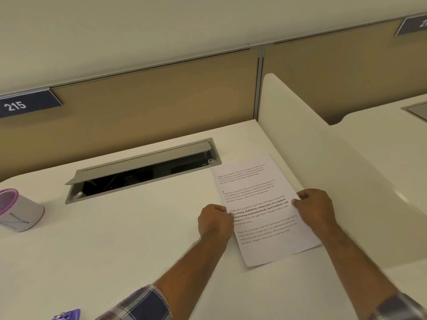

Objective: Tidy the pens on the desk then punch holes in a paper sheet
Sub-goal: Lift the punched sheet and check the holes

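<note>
On desk (138, 239) | both hands pinch paper sheet (261, 204) edges

A purple plastic object (67, 315) is cut off by the bottom edge, its kind unclear. The pink-rimmed white cylindrical cup (17, 210) runs off the left edge. The printed white paper sheet (261, 209) carries text too small to read.

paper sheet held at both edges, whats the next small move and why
Probably lift the paper sheet and bring it left toward the purple punch at the near desk edge. Both hands, left and right, already pinch its long sides, and no loose pens show, only the pen cup.
</note>
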The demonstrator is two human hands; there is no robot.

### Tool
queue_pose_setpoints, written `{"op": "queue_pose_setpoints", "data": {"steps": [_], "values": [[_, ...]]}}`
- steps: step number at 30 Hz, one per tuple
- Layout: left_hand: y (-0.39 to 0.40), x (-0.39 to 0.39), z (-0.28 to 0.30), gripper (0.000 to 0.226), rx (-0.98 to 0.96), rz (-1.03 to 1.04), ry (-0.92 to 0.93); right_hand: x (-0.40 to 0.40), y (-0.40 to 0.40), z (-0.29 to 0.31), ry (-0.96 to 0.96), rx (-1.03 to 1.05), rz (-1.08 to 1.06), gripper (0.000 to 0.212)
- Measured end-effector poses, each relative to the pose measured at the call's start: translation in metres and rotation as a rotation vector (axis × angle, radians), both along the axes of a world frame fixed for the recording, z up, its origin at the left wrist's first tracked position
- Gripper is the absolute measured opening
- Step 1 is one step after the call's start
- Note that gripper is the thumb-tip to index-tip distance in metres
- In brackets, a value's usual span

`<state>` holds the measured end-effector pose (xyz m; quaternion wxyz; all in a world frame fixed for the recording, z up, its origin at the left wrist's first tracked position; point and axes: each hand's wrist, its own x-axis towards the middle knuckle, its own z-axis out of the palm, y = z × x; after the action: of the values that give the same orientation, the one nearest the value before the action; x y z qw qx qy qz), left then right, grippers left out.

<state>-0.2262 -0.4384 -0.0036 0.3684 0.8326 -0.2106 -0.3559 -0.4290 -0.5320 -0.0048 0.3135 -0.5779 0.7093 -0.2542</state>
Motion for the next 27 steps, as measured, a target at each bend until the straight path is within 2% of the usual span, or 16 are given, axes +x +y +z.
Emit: {"op": "queue_pose_setpoints", "data": {"steps": [5,11,18,21,27], "values": [[-0.002,0.000,-0.003,0.016,0.018,-0.026,-0.038,0.004,0.003,0.002,0.103,-0.030,0.021,0.006],[0.003,0.001,-0.005,0.027,-0.019,-0.091,-0.033,0.011,0.017,0.010,0.301,-0.012,0.061,0.043],[0.029,0.008,-0.001,0.050,-0.132,-0.227,-0.038,0.020,0.044,0.021,0.460,-0.030,0.110,0.047],[0.051,0.021,0.002,0.049,-0.134,-0.261,-0.146,0.024,0.058,0.027,0.477,-0.065,0.119,0.048],[0.122,0.077,0.007,0.037,-0.145,-0.336,-0.482,0.052,0.104,0.037,0.344,-0.175,0.277,0.051]]}}
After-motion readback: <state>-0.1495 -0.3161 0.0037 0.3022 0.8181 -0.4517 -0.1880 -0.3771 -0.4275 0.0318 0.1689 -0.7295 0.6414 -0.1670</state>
